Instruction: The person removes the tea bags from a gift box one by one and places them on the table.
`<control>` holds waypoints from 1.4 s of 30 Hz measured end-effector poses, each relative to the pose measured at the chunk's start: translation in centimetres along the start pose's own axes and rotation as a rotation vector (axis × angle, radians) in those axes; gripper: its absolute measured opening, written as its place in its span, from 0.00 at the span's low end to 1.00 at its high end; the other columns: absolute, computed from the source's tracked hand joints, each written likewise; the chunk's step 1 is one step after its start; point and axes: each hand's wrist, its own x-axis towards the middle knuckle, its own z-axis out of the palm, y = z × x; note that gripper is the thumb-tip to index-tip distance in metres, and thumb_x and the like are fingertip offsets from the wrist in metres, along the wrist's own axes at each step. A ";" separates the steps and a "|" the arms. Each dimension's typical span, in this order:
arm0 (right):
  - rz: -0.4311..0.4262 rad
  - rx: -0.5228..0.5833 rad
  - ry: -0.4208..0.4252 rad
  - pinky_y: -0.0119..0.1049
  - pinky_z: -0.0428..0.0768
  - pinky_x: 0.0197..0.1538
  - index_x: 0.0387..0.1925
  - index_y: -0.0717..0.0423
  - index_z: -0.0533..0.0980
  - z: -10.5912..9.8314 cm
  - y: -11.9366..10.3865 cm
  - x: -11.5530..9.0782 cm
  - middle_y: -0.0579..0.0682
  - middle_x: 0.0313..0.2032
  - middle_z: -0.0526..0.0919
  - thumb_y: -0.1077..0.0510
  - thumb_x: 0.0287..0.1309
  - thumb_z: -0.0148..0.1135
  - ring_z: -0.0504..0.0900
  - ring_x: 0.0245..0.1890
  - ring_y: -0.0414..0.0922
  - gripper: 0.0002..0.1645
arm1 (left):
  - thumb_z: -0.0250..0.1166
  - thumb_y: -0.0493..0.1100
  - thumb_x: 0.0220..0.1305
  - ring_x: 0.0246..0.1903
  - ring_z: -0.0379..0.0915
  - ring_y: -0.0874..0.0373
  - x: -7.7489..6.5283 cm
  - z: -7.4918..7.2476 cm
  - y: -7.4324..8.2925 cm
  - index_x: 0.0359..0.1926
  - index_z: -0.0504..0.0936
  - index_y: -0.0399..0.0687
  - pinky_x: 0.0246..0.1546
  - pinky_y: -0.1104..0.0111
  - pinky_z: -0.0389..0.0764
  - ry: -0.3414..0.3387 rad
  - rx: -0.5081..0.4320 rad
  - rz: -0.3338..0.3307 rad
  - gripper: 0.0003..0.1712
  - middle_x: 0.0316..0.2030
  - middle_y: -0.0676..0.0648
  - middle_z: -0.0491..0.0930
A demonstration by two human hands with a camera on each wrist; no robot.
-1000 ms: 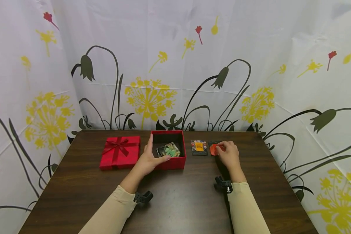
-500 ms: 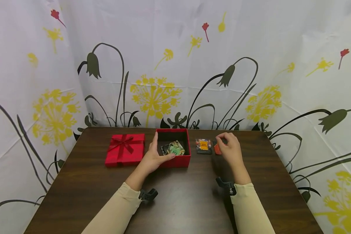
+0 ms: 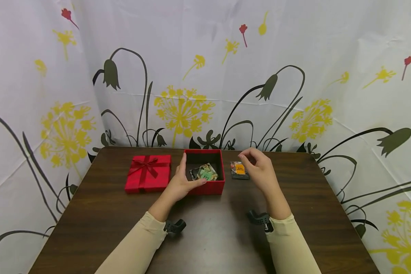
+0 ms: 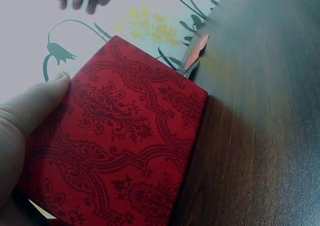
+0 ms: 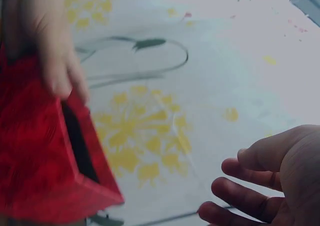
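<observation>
My left hand (image 3: 179, 183) holds a red gift box (image 3: 205, 187) at its near left corner, fingers along the side and thumb over the near rim. The left wrist view has the thumb against the box's patterned red wall (image 4: 120, 131). Inside the lidless box lies a packet with a green label (image 3: 206, 174). My right hand (image 3: 259, 167) hovers right of the box, fingers loosely bent; in the right wrist view no thing shows between its fingers (image 5: 245, 193). A yellow-labelled packet (image 3: 239, 170) lies on the table, just left of that hand.
The red lid with a ribbon bow (image 3: 147, 173) lies left of the box. A dark wooden table (image 3: 205, 236) carries everything, with a flower-printed curtain (image 3: 205, 76) behind it. Black wrist straps (image 3: 174, 227) are on both arms.
My right hand has lifted off the orange-labelled packet and moved left towards the box; that packet's spot is now behind the hand in the head view. The left hand stays at the box.
</observation>
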 end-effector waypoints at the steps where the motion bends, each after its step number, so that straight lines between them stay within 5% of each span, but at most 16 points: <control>1: -0.002 0.012 -0.012 0.34 0.79 0.41 0.45 0.48 0.85 0.1 -0.4 0.1 0.50 0.42 0.86 0.49 0.78 0.67 0.79 0.38 0.47 0.08 | 0.80 0.65 0.61 0.85 0.44 0.28 0.0 0.0 0.0 0.89 0.29 0.70 0.78 0.28 0.58 -0.001 0.004 0.001 0.77 0.88 0.35 0.39; 8: 0.016 0.147 -0.147 0.34 0.83 0.39 0.47 0.53 0.84 1.5 -3.0 2.1 0.59 0.42 0.87 0.51 0.79 0.66 0.83 0.39 0.58 0.10 | 0.81 0.65 0.60 0.85 0.46 0.29 0.1 -0.1 0.1 0.89 0.29 0.73 0.79 0.29 0.58 0.005 0.009 -0.005 0.77 0.88 0.35 0.40; 12: 0.121 0.261 -0.304 0.39 0.89 0.38 0.48 0.57 0.83 2.7 -4.0 3.8 0.62 0.40 0.86 0.54 0.80 0.64 0.88 0.39 0.61 0.10 | 0.81 0.69 0.58 0.86 0.44 0.30 0.1 0.0 0.1 0.89 0.29 0.71 0.79 0.30 0.57 0.004 0.009 -0.008 0.79 0.88 0.35 0.40; 16: 0.234 0.241 -0.433 0.44 0.91 0.42 0.48 0.57 0.82 4.1 -4.5 5.6 0.61 0.41 0.86 0.54 0.80 0.64 0.90 0.36 0.51 0.09 | 0.81 0.70 0.57 0.85 0.47 0.29 0.0 0.1 0.2 0.89 0.29 0.73 0.79 0.30 0.58 -0.002 0.009 -0.028 0.80 0.88 0.35 0.40; 19: 0.298 0.232 -0.507 0.47 0.92 0.45 0.48 0.58 0.81 5.2 -4.5 6.8 0.64 0.44 0.86 0.56 0.80 0.63 0.91 0.38 0.57 0.09 | 0.81 0.68 0.59 0.84 0.48 0.28 -0.1 0.0 0.3 0.89 0.28 0.72 0.79 0.29 0.58 -0.003 0.008 -0.032 0.79 0.88 0.34 0.40; 22: 0.336 0.197 -0.571 0.44 0.92 0.45 0.48 0.59 0.82 6.2 -4.2 7.8 0.64 0.46 0.87 0.56 0.80 0.63 0.90 0.44 0.64 0.09 | 0.80 0.66 0.60 0.85 0.47 0.28 -0.1 -0.1 0.4 0.89 0.27 0.73 0.78 0.29 0.58 -0.009 0.011 -0.032 0.78 0.88 0.35 0.39; 28: 0.370 0.047 -0.697 0.46 0.92 0.48 0.47 0.59 0.84 8.3 -3.2 9.5 0.57 0.41 0.89 0.56 0.78 0.64 0.92 0.44 0.58 0.10 | 0.80 0.70 0.59 0.85 0.46 0.28 0.0 -0.1 0.4 0.88 0.26 0.76 0.78 0.28 0.59 -0.019 0.020 -0.044 0.79 0.89 0.36 0.37; 34: 0.388 -0.088 -0.762 0.53 0.90 0.57 0.48 0.67 0.87 10.7 -2.0 10.7 0.60 0.43 0.91 0.54 0.77 0.65 0.92 0.48 0.60 0.17 | 0.80 0.66 0.62 0.85 0.43 0.27 -0.2 -0.1 0.2 0.88 0.27 0.73 0.78 0.28 0.58 -0.018 0.003 -0.039 0.77 0.88 0.34 0.35; 42: 0.380 -0.232 -0.815 0.47 0.91 0.56 0.50 0.69 0.88 11.6 -1.4 11.8 0.60 0.46 0.93 0.56 0.75 0.66 0.94 0.47 0.53 0.18 | 0.80 0.67 0.59 0.85 0.43 0.29 -0.1 -0.1 0.2 0.89 0.28 0.70 0.79 0.29 0.57 -0.009 -0.009 -0.001 0.78 0.88 0.34 0.39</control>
